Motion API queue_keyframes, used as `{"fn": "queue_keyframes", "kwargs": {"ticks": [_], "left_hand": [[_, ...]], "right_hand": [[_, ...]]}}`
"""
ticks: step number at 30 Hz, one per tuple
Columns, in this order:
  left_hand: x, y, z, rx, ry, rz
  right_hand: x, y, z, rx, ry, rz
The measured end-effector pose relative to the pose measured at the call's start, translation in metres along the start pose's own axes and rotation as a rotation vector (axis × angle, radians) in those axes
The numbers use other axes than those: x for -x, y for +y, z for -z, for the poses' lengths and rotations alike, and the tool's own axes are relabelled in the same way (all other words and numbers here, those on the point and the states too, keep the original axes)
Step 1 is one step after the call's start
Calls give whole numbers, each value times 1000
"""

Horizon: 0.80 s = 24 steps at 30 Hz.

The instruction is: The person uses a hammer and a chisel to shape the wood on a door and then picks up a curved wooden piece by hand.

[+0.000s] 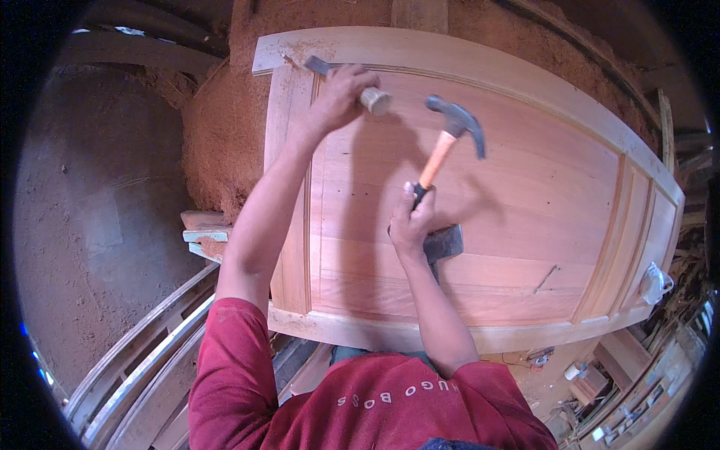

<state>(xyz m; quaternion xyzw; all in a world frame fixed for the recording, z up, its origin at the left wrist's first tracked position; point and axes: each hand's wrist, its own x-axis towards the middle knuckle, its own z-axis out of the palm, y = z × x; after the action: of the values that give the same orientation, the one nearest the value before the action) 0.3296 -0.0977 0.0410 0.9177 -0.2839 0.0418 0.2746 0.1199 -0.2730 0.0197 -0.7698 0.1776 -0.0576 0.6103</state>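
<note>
Grasping a chisel (375, 100) over the panelled door (510, 187) is the left hand (343, 91). The right hand (412, 226) grips a claw hammer (439, 155)

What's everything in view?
Wooden panel: one, pinkish, centre
Claw hammer: one, black and orange, right hand
Chisel: one, grey blade, pale handle, left hand
Blocky object: one, dark grey, beside right hand
Thin object: one, grey, panel's lower right
Plastic bag: one, whitish, panel's right end
Sawdust: uncountable, reddish, beyond panel
Boards: several, brown and pale, lower left
Clutter: uncountable, mixed, lower right
Shirt: one, red, bottom
Left hand: one, upper centre
Right hand: one, centre
</note>
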Motion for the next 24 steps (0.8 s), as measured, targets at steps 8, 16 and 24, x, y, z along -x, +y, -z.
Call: {"fn": "queue_keyframes", "kwargs": {"ticks": [8, 16, 24], "left_hand": [[-3, 4, 12, 65, 49, 43], [-6, -18, 17, 55, 46, 105], [-9, -12, 17, 9, 34, 95]], "right_hand": [[-2, -13, 20, -258, -41, -141], [6, -25, 23, -355, -38, -148], [8, -22, -35, -218, -84, -204]]}}
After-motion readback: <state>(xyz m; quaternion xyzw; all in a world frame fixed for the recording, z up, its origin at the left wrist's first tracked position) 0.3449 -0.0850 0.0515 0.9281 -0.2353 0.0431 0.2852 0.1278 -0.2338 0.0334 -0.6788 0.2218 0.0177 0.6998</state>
